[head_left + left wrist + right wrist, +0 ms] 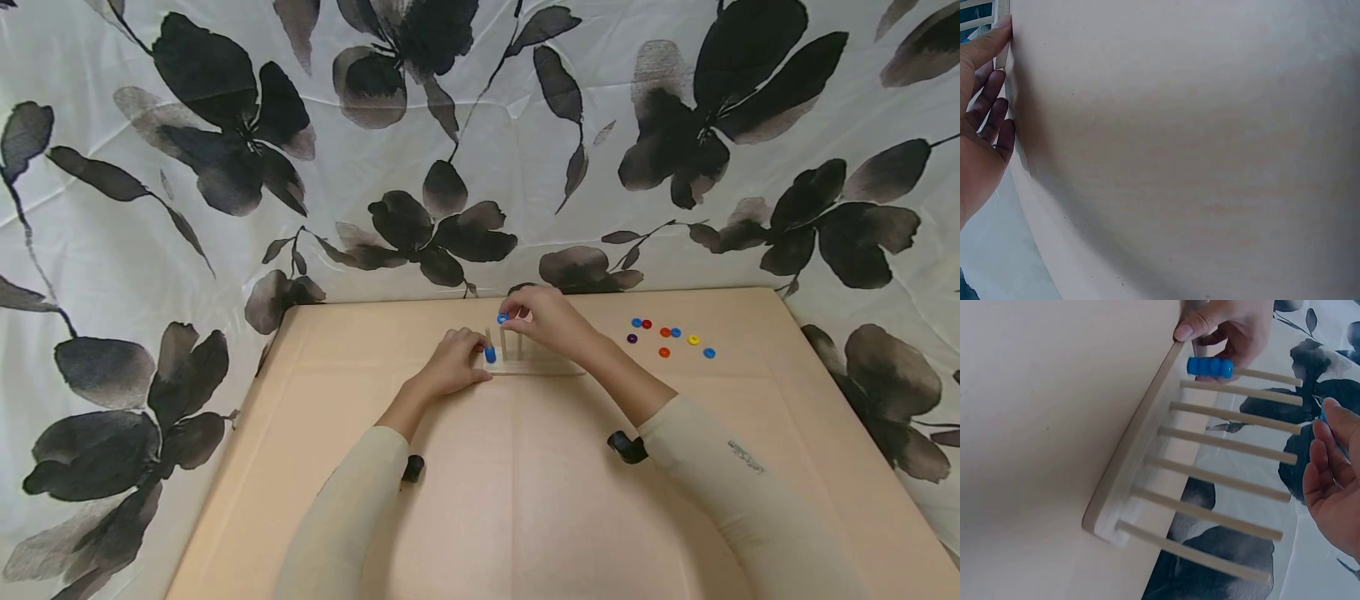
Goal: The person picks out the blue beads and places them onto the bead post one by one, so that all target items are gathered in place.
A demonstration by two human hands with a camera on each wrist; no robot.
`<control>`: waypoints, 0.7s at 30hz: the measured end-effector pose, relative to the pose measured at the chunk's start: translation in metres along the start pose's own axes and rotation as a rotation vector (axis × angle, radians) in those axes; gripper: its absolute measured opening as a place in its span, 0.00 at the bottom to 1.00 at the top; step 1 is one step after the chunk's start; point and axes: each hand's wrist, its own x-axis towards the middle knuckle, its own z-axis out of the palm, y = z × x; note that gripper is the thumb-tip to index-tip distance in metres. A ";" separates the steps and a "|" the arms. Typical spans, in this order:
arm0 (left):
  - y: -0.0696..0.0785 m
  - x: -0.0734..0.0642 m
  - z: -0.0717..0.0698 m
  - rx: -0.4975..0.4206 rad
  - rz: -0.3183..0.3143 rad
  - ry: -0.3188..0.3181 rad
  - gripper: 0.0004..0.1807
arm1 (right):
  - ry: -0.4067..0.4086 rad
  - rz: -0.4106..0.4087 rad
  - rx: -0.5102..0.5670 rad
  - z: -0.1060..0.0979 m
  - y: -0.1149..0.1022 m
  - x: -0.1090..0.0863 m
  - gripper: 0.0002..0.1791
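A wooden peg rack (536, 369) stands on the table, a row of upright pegs rising from its long base. Several blue rings (1210, 367) are stacked on the peg at its left end; the other pegs (1229, 447) are bare in the right wrist view. My left hand (452, 363) grips that left end of the base, thumb at the front edge and fingers behind. Between thumb and fingertips, my right hand (553, 321) pinches a blue ring (502, 318) near the peg tops, toward the rack's left side. Fingertips hide part of this ring.
Loose rings lie right of the rack, among them an orange ring (664, 352), a yellow ring (693, 340) and a purple ring (632, 338). The tan table (480, 500) ends just behind the rack, where a flower-patterned cloth (525, 167) hangs.
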 end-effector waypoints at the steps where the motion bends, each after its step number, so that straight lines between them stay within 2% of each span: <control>1: 0.000 0.000 0.000 -0.002 0.001 0.000 0.29 | -0.008 0.003 -0.010 0.002 -0.001 0.002 0.08; 11: -0.001 0.000 -0.002 -0.013 0.003 0.005 0.28 | -0.078 0.029 -0.033 0.013 -0.013 0.014 0.10; 21: -0.002 0.000 -0.001 -0.027 0.004 -0.005 0.26 | -0.108 0.027 -0.062 0.022 -0.010 0.019 0.08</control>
